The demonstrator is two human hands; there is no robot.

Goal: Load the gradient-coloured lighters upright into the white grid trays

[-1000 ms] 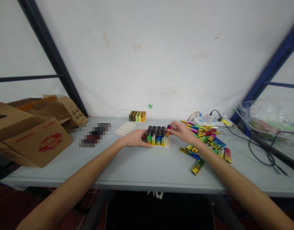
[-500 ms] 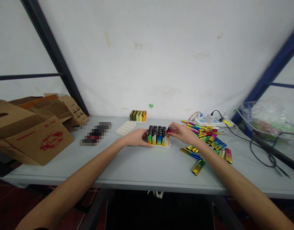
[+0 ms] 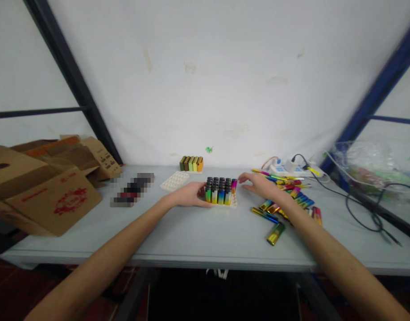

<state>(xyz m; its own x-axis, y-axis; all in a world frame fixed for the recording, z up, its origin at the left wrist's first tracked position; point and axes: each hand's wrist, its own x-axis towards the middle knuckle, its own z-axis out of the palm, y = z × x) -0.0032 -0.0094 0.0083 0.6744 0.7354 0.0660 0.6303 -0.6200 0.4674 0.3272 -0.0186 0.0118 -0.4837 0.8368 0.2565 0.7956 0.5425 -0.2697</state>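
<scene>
Rows of shiny multicoloured lighters with black tops (image 3: 218, 191) stand upright in a white tray (image 3: 233, 203) at the middle of the table. My left hand (image 3: 191, 194) is curved around the left end of this block, its fingers behind and its thumb along the front corner. A pink and purple lighter (image 3: 234, 186) stands at the right end of the back rows. Just right of it is my right hand (image 3: 253, 184), fingers apart and holding nothing. More metallic lighters (image 3: 303, 200) lie in a loose pile beside and under my right forearm.
An unfilled white tray (image 3: 175, 181) and a tray of yellow and green lighters (image 3: 191, 163) lie further back. Open cardboard boxes (image 3: 57, 191) are at the left, near a pixelated patch. A power strip (image 3: 288, 168), black cable (image 3: 362, 214) and clear plastic bags (image 3: 372, 162) occupy the right.
My right hand has let go of the pink and purple lighter, which now stands in the tray, and has drawn slightly right. My left hand stays at the block.
</scene>
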